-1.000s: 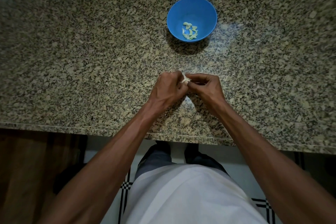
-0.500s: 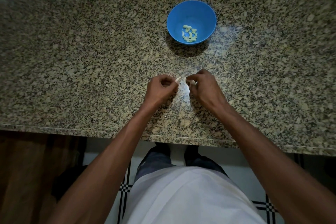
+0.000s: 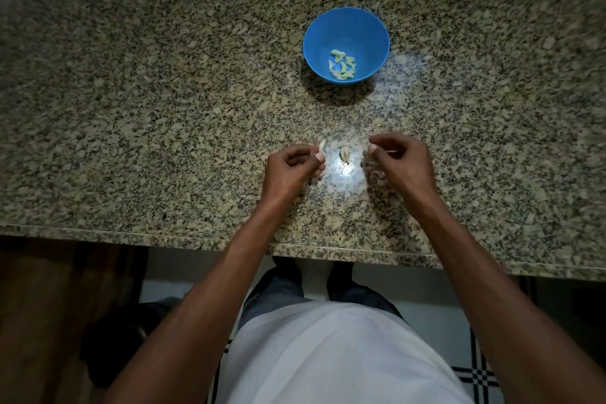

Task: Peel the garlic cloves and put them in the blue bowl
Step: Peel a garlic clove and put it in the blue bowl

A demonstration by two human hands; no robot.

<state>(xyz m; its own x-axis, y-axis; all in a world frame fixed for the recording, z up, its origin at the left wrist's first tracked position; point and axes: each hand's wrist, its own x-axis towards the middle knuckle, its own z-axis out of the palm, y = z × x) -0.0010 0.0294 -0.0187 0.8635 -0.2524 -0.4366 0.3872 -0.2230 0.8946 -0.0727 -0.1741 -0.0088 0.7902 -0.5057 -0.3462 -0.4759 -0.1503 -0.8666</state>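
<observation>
A garlic clove point(image 3: 344, 153) lies on the granite counter point(image 3: 131, 108) between both hands, long axis pointing roughly toward the blue bowl point(image 3: 346, 43) beyond. The left hand point(image 3: 290, 170) pinches a pale sliver point(image 3: 322, 146); the right hand point(image 3: 398, 162) is curled, contents unclear.

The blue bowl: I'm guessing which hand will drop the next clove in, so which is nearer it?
Left, narrowly. The left hand sits below the blue bowl, slightly leftward; the right hand lies below, further rightward.
</observation>
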